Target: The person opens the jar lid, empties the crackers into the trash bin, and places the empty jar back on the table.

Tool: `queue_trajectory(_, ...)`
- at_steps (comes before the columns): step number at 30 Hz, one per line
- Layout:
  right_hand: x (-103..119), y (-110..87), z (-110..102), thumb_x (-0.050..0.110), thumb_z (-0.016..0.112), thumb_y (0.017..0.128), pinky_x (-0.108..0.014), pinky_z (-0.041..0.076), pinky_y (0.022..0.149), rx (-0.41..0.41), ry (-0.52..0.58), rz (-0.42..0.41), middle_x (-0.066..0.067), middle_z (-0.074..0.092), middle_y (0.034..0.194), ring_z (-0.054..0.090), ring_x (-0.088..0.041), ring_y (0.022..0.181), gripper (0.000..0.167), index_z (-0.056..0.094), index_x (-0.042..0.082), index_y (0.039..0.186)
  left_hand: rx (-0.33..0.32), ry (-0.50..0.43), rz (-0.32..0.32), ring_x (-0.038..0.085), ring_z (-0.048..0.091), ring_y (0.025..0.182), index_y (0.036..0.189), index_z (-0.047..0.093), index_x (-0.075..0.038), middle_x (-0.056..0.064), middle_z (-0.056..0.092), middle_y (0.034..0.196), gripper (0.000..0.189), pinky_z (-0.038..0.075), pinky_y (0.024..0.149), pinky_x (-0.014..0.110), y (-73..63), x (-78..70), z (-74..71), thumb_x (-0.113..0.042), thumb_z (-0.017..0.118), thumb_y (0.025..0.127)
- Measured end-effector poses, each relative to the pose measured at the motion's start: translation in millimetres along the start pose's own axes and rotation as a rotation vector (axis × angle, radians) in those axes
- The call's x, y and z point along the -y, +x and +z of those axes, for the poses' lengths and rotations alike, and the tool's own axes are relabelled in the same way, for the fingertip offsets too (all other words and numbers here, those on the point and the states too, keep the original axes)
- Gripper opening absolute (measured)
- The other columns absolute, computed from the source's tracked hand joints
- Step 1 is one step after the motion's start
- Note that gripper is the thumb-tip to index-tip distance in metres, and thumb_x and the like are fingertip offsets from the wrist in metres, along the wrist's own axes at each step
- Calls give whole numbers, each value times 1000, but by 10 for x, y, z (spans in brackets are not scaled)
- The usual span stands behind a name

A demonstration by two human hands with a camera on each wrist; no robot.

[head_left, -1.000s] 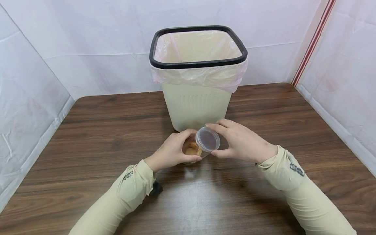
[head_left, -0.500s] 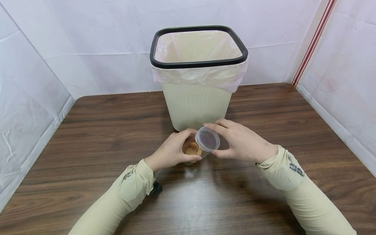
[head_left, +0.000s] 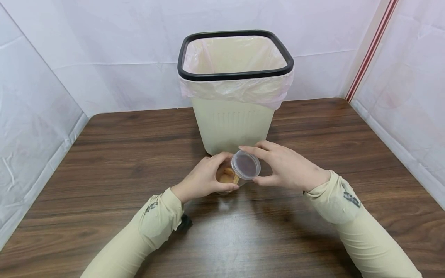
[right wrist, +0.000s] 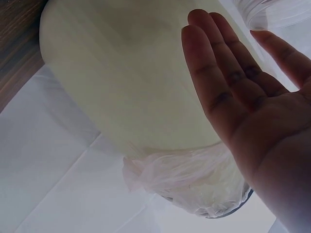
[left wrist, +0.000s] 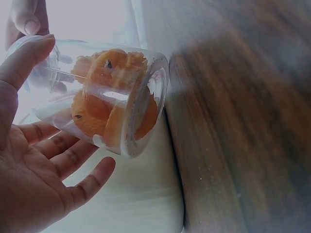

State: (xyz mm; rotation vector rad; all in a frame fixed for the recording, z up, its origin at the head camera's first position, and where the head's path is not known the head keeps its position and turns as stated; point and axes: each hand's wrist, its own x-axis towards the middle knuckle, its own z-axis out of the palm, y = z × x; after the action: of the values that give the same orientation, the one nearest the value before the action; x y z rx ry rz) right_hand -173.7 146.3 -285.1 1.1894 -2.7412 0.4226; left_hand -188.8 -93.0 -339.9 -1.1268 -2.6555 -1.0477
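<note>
A small clear plastic container (head_left: 226, 176) with orange pieces inside is tilted just above the table, and my left hand (head_left: 203, 180) grips it from the left. In the left wrist view the container (left wrist: 112, 102) lies against my left hand (left wrist: 34, 184), with the thumb on its wall. My right hand (head_left: 285, 166) pinches the round clear lid (head_left: 246, 165) by its edge between forefinger and thumb, just off the container's mouth. In the right wrist view my right hand (right wrist: 252, 97) shows its palm, and the lid (right wrist: 274, 12) is at the top edge.
A cream waste bin (head_left: 233, 127) with a black rim and a pink liner stands right behind my hands. The brown wooden table (head_left: 104, 162) stretches to both sides. White sheeted walls (head_left: 41, 96) enclose it on the left, back and right.
My right forefinger has crept slightly left over the lid. Nothing else has moved.
</note>
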Motion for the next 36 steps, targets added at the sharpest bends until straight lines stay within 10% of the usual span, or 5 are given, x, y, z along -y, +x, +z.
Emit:
queue_trajectory(19, 122, 22, 37, 60, 67, 79, -37, 54, 77, -79, -69, 113, -4, 64, 113, 64, -18, 93, 77, 53, 9, 135, -3, 10, -18, 10, 64, 99, 123, 57, -11, -2, 68, 111, 61, 50, 90, 31, -5, -10, 7, -30, 84, 72)
queue_trajectory(36, 178, 34, 120, 57, 70, 78, -37, 53, 68, -155, -84, 137, -2, 62, 102, 63, -18, 85, 64, 56, 13, 124, -2, 11, -14, 9, 64, 98, 122, 58, -13, -4, 68, 110, 59, 50, 89, 30, -8, -8, 9, -31, 84, 72)
